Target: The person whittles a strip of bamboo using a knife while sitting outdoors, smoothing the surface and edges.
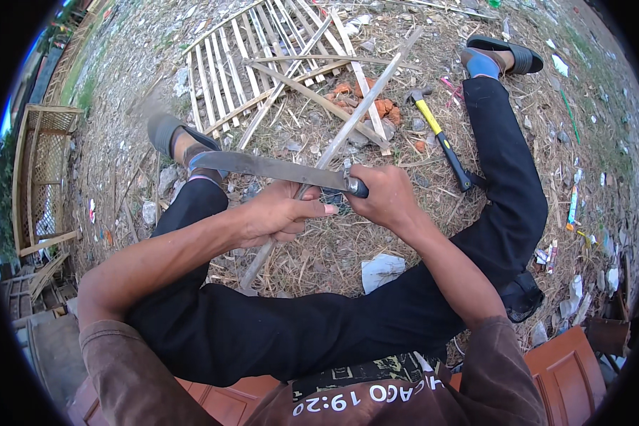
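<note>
My left hand [275, 215] is closed round a long, thin wooden stick [366, 105], which slants from beside my lap up to the right, away from me. In my right hand [385, 197] is the dark handle of a machete [270, 168]. Its long, worn blade points left and crosses the stick just beyond my left hand. Whether the edge touches the wood I cannot tell. Part of the handle is hidden in my right fist.
A slatted wooden frame [224, 74] and loose strips lie ahead on littered, straw-strewn ground. Near my right leg rests a hammer [439, 135] with a yellow and black handle, close to broken orange bricks [385, 108]. A lattice panel [46, 170] stands far left. Reddish-brown panelled wood [568, 369] is behind me.
</note>
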A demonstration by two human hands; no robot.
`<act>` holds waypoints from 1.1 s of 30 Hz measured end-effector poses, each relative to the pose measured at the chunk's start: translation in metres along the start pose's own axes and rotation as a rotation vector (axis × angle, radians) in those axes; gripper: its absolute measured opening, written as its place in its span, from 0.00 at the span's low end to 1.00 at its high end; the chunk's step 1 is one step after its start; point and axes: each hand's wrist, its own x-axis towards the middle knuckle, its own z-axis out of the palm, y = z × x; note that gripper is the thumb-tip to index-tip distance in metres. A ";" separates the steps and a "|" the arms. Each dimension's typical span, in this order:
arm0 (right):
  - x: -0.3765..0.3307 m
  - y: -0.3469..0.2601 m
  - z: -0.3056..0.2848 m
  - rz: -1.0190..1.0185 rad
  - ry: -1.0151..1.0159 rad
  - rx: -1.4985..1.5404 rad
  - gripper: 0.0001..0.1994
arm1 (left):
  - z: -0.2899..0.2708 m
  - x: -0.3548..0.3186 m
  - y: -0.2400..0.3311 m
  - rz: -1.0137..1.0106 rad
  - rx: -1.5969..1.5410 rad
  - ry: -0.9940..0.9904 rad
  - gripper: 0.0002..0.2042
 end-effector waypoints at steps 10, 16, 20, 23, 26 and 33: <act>0.002 0.055 -0.026 0.358 0.066 -0.070 0.07 | 0.002 -0.002 -0.010 -0.087 -0.113 -0.023 0.19; -0.009 0.011 0.004 -0.020 0.021 0.040 0.07 | 0.009 -0.001 -0.002 -0.104 -0.100 0.001 0.19; -0.005 0.045 -0.001 -0.018 0.074 -0.068 0.07 | 0.002 0.004 0.006 -0.027 -0.151 0.032 0.19; 0.001 0.046 0.006 -0.016 0.145 -0.123 0.07 | 0.002 0.003 0.010 0.002 -0.160 0.038 0.19; 0.006 0.048 0.005 -0.039 0.180 -0.165 0.07 | 0.000 0.005 0.012 0.023 -0.172 0.042 0.18; 0.008 0.094 -0.027 0.544 0.144 -0.182 0.08 | 0.005 -0.007 0.002 -0.089 -0.174 -0.031 0.17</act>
